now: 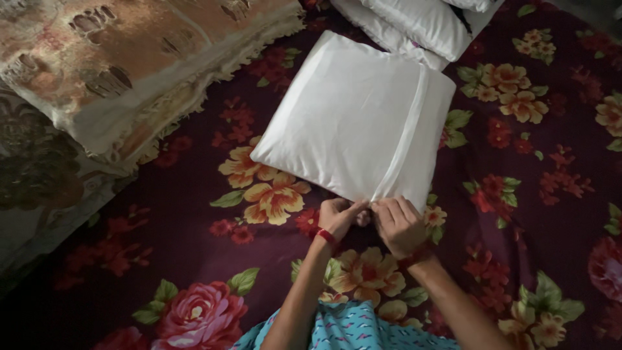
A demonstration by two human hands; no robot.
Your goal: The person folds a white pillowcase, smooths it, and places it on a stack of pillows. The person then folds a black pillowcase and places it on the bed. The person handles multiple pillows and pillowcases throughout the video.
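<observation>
Far left: a folded brown-and-gold patterned blanket [129, 65] with a fringed edge, stacked on the bed. The bedspread [194, 220], dark maroon with large floral print, covers the whole surface. Centre: a white pillow [356, 116] lies flat on the spread, turned at an angle, its closure seam running down the right side toward the near corner. Left hand [337, 217], red thread at the wrist, is pinched closed on the fabric at that near corner. Right hand [398, 223], just beside and touching the left, fingers curled down onto the same corner; grip closed on the cover edge at the seam end. Both hands meet at one spot, so the work looks like fastening or tugging the cover's closure at its near end; whether a zip pull is between the fingers cannot be told. Judged need: one hand holding the fabric taut, the other working along the seam toward the far edge. Far centre-right: more white pillows [421, 23], partly overlapping the first one's far edge.
</observation>
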